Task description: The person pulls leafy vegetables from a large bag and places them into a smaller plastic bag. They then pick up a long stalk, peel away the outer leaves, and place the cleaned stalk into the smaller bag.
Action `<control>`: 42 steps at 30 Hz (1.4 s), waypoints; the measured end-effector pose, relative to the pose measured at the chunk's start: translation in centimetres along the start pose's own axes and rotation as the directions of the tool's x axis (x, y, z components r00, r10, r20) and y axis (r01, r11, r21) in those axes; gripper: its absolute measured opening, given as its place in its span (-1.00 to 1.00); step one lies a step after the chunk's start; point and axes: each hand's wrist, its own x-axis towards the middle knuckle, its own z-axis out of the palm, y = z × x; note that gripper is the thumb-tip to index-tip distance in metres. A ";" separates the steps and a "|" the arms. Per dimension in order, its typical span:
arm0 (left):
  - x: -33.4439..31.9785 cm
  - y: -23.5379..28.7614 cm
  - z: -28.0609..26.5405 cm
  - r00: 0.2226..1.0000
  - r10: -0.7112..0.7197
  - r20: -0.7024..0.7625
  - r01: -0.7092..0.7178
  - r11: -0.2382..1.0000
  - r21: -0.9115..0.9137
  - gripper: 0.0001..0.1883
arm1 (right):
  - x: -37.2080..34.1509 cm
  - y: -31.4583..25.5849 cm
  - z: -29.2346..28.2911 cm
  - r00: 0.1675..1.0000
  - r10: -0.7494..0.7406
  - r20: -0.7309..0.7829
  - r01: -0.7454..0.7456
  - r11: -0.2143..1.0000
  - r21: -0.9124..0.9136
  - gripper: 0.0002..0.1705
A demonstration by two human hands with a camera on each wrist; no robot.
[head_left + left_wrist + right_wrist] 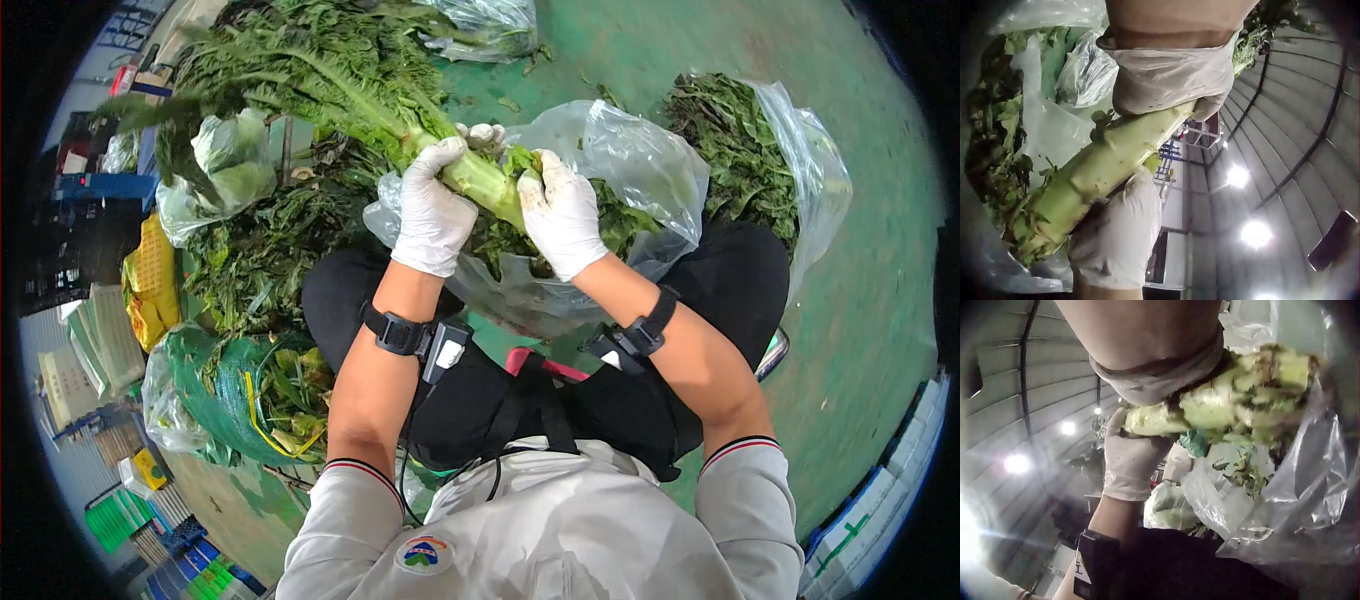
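Ribbed roof (1297, 125) and lamps (1256, 234) suggest a warehouse.

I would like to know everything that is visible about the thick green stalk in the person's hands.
The stalk is pale green and firm-looking, with raised joints and small leaves along its side. Long jagged leaves spread from its far end. It slants, leafy end away and toward the person's left. The left hand grips it below those leaves; the right hand holds it lower down, over a clear plastic bag.
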 end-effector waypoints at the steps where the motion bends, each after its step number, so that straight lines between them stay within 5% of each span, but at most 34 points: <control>1: -0.1 0.4 -0.1 1.000 -0.004 0.007 0.004 1.000 -0.018 -0.80 | 0.0 0.2 -0.2 0.999 -0.005 0.037 0.003 0.998 0.057 -0.72; 2: 0.0 0.4 0.1 1.000 -0.018 -0.018 0.017 0.998 -0.057 -0.79 | 0.0 0.9 -0.5 0.994 -0.103 0.047 0.094 0.981 0.170 -0.66; 5: -0.1 1.6 -0.2 0.997 0.045 0.059 -0.045 0.999 -0.003 -0.69 | 0.2 0.9 -1.9 0.971 -0.201 0.130 0.183 0.973 0.139 -0.62; 6: -0.2 2.1 0.3 0.994 0.066 0.082 -0.065 0.998 -0.022 -0.72 | 0.9 0.2 -3.8 0.868 0.155 0.471 -0.191 0.981 0.029 -0.58; 9: 0.2 3.7 -0.2 0.992 0.016 0.128 -0.006 0.997 -0.077 -0.72 | 1.1 4.2 -4.3 0.838 0.074 0.541 0.024 0.985 -0.172 -0.50; 10: 0.1 3.9 -0.1 0.995 0.031 0.095 -0.027 0.999 -0.046 -0.71 | 1.1 3.8 -5.0 0.871 -0.014 0.491 0.130 0.971 -0.202 -0.46; 13: 0.1 4.2 0.4 0.994 0.021 0.106 -0.020 1.000 -0.013 -0.74 | 2.0 2.2 -5.9 0.924 -0.084 0.374 0.062 0.996 0.071 -0.39; 14: 0.1 4.2 0.6 0.994 0.017 0.107 -0.015 1.000 -0.012 -0.74 | 2.1 1.4 -5.2 0.910 -0.302 0.283 0.196 0.917 0.348 -0.40; 15: 0.0 4.1 0.9 0.994 0.011 0.107 -0.010 1.000 -0.012 -0.74 | 1.4 0.1 -5.0 0.903 -0.243 0.353 0.064 0.891 0.450 -0.38; 17: 0.2 3.6 0.8 0.993 0.009 0.118 -0.008 1.000 -0.010 -0.71 | 0.5 -1.4 -3.6 0.856 -0.455 0.245 0.405 0.885 0.231 -0.30; 20: 0.3 3.1 0.8 0.989 0.030 0.146 -0.039 0.998 0.055 -0.62 | 0.3 -2.5 -2.7 0.886 -0.354 0.301 0.347 0.935 0.079 -0.23; 23: 0.4 2.5 0.6 1.000 0.012 0.027 -0.016 0.989 0.147 -0.55 | 1.1 -2.8 -2.1 0.948 -0.282 0.148 0.271 0.958 0.089 -0.31; 24: 0.2 2.1 0.8 1.000 -0.010 -0.003 0.010 1.000 -0.015 -0.70 | 1.5 -3.1 -2.3 0.963 -0.220 0.158 0.202 0.972 0.124 -0.47; 27: -0.5 1.4 1.7 0.997 0.054 -0.057 -0.054 0.999 0.004 -0.69 | 2.1 -1.6 -0.1 0.973 -0.176 0.151 0.136 0.961 0.240 -0.64; 28: -0.3 1.6 1.2 1.000 0.019 -0.006 -0.019 1.000 -0.007 -0.64 | 1.6 -1.5 0.2 0.986 -0.145 0.076 0.124 0.965 0.232 -0.74; 35: -0.4 2.0 0.6 0.976 -0.008 0.220 -0.015 0.995 0.101 -0.39 | 1.3 -1.5 -0.2 0.973 -0.126 0.192 0.046 0.927 0.372 -0.80; 38: -0.1 2.8 0.3 0.971 0.006 0.238 -0.014 0.999 0.032 -0.44 | 0.8 -0.6 -0.4 0.959 -0.050 0.277 -0.074 0.906 0.418 -0.82; 42: -0.1 4.2 0.2 0.981 -0.043 0.189 0.050 0.998 -0.030 -0.54 | 1.0 -0.2 -1.4 0.949 -0.070 0.306 -0.030 0.950 0.310 -0.85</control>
